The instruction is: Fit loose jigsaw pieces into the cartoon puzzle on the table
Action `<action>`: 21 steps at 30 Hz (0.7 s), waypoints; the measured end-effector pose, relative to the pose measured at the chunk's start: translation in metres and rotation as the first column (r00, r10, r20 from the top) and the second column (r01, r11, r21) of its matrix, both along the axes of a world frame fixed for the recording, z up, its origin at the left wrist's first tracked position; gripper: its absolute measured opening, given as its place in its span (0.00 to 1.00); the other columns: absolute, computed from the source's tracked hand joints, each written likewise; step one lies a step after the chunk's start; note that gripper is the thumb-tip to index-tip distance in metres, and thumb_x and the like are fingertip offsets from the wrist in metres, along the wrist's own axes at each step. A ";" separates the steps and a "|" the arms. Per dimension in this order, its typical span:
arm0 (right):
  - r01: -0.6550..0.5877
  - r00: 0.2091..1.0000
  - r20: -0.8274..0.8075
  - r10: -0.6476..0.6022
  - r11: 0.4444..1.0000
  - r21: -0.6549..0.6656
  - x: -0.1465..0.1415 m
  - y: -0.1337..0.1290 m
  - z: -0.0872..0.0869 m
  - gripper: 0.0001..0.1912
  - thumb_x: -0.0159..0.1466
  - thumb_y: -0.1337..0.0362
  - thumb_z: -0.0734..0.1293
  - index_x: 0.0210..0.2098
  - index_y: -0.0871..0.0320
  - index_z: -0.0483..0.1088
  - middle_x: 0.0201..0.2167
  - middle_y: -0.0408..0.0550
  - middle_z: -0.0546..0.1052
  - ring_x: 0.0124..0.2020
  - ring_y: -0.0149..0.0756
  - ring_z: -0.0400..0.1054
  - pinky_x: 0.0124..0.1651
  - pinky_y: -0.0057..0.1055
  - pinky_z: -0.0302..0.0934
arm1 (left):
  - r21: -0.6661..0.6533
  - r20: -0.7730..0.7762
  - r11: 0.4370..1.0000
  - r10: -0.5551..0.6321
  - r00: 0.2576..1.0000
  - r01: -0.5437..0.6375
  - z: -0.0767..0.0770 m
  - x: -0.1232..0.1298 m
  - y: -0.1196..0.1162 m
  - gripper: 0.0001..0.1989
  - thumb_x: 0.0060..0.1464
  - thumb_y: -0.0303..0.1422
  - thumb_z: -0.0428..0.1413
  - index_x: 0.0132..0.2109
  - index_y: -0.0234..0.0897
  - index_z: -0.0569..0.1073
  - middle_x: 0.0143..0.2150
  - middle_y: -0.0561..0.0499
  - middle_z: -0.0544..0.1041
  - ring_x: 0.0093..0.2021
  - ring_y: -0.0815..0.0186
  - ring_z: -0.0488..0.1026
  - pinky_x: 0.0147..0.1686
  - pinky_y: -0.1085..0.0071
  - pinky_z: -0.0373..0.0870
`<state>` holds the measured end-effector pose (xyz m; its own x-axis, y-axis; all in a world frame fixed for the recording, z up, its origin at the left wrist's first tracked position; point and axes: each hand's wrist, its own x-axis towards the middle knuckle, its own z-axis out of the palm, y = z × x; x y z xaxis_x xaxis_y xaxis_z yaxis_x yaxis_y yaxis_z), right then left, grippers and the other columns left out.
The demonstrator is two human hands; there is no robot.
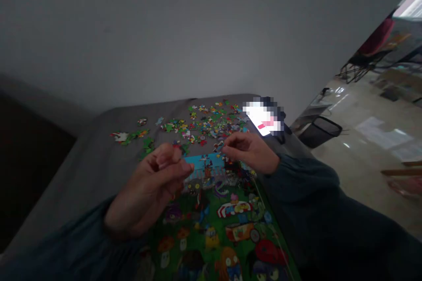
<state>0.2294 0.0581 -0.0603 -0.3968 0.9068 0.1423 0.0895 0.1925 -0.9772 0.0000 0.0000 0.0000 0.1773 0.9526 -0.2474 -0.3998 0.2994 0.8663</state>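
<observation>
Jigsaw puzzle (227, 224) lies part-built on a gray table (99, 162), with loose pieces (204, 125) scattered beyond it. Left hand (151, 189) curls above the puzzle's blue edge (201, 162), fingers pressed toward the thumb, any held piece hidden. Right hand (247, 151) reaches in from the other side, fingers bent; whether they pinch anything cannot be told.

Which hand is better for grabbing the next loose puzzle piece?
Probably the right hand: its fingers sit right by the scattered loose pieces, while the left hand is pinched together above the assembled puzzle.
</observation>
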 end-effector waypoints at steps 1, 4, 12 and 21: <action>-0.020 1.000 -0.015 0.020 1.000 -0.022 -0.002 -0.004 0.002 0.11 0.58 0.57 0.73 0.32 0.57 0.71 0.26 0.41 0.74 0.26 0.28 0.67 0.29 0.27 0.64 | 0.008 -0.025 1.000 0.009 1.000 -0.009 -0.004 -0.003 0.001 0.26 0.43 0.24 0.69 0.26 0.38 0.55 0.25 0.60 0.57 0.24 0.75 0.57 0.23 0.81 0.67; -0.063 0.997 -0.051 0.059 0.995 -0.073 -0.005 -0.012 0.006 0.10 0.59 0.58 0.73 0.33 0.57 0.71 0.26 0.40 0.74 0.25 0.27 0.68 0.29 0.26 0.65 | 0.028 -0.051 0.999 0.016 0.999 -0.015 -0.013 -0.010 -0.004 0.28 0.43 0.25 0.70 0.26 0.38 0.53 0.24 0.60 0.57 0.24 0.75 0.57 0.25 0.81 0.67; -0.161 0.977 -0.173 0.126 0.965 -0.207 -0.015 -0.023 0.005 0.10 0.58 0.64 0.74 0.36 0.56 0.68 0.27 0.39 0.75 0.25 0.26 0.71 0.31 0.26 0.69 | 0.019 -0.079 1.000 0.021 0.997 -0.020 -0.025 -0.015 -0.005 0.28 0.42 0.25 0.71 0.27 0.37 0.54 0.24 0.60 0.59 0.25 0.74 0.58 0.25 0.81 0.68; -0.196 0.976 -0.129 0.174 0.963 -0.184 -0.016 -0.028 0.002 0.18 0.60 0.63 0.72 0.50 0.52 0.71 0.32 0.41 0.75 0.28 0.29 0.72 0.34 0.30 0.72 | 0.043 -0.053 0.996 0.083 0.995 -0.081 -0.042 -0.026 0.002 0.22 0.36 0.23 0.72 0.26 0.36 0.63 0.31 0.57 0.71 0.35 0.70 0.71 0.33 0.80 0.74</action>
